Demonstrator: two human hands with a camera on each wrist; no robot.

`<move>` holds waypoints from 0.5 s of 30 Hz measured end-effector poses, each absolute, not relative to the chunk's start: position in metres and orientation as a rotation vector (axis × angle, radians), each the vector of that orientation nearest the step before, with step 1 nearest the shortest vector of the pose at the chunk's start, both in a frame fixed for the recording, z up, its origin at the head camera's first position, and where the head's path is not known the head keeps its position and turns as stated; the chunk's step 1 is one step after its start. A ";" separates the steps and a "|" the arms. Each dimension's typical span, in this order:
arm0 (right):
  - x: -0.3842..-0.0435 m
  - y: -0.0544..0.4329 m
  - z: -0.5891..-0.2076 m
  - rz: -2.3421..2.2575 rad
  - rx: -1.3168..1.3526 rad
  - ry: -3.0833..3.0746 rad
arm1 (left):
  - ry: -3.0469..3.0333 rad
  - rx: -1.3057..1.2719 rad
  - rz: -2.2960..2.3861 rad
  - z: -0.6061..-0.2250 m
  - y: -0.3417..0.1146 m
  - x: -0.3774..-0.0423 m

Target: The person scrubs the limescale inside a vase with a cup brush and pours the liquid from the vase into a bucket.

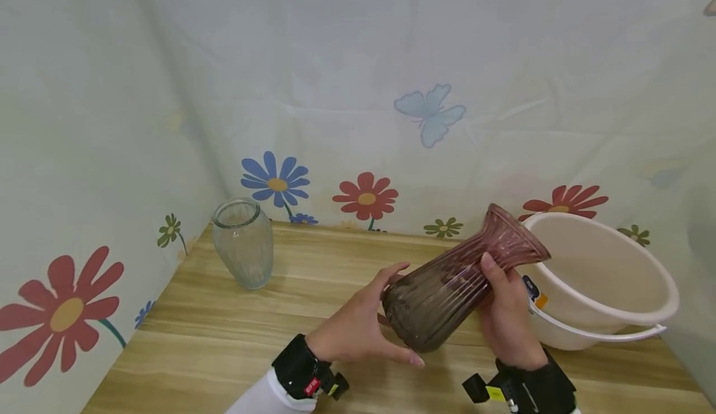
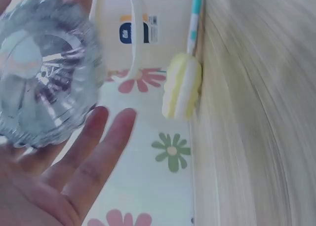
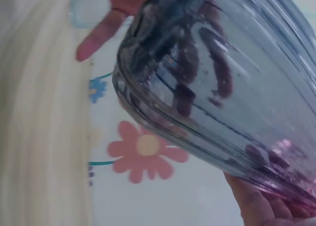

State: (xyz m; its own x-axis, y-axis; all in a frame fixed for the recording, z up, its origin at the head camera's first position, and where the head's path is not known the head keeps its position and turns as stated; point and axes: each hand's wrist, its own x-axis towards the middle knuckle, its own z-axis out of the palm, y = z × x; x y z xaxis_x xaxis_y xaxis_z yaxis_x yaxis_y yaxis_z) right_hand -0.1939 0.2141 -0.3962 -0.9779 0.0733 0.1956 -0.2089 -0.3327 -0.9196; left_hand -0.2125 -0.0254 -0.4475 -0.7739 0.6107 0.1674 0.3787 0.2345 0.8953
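A ribbed glass vase (image 1: 442, 296), pink at its flared mouth and smoky grey toward the base, is held tilted above the table, mouth up to the right. My right hand (image 1: 511, 324) grips it around the neck, thumb on the near side. Around the base, my left hand (image 1: 358, 327) is spread, thumb below and fingers beyond. In the left wrist view the thick round base of the vase (image 2: 47, 73) faces the camera, beside long, straight fingers (image 2: 101, 164). The right wrist view has the vase's side (image 3: 237, 83) up close.
A clear greenish glass vase (image 1: 243, 243) stands upright at the back left of the wooden table (image 1: 313, 265). On the right is a cream bucket (image 1: 610, 271) with its white handle lowered. A sponge brush (image 2: 181, 88) with a yellow-and-white head lies near the flowered backdrop (image 1: 358, 91).
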 end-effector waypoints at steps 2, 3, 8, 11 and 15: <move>-0.197 0.215 -0.392 2.436 0.220 -1.603 | 2.233 0.899 1.687 -0.447 -0.022 -0.212; -0.198 0.216 -0.390 2.436 0.259 -1.571 | 2.200 0.877 1.749 -0.446 -0.019 -0.212; -0.203 0.219 -0.380 2.447 0.413 -1.405 | 2.115 0.758 1.946 -0.446 -0.003 -0.213; -0.205 0.220 -0.376 2.426 0.404 -1.360 | 2.033 0.732 2.016 -0.444 0.006 -0.213; -0.208 0.221 -0.372 2.400 0.349 -1.339 | 1.952 0.730 2.096 -0.441 0.015 -0.215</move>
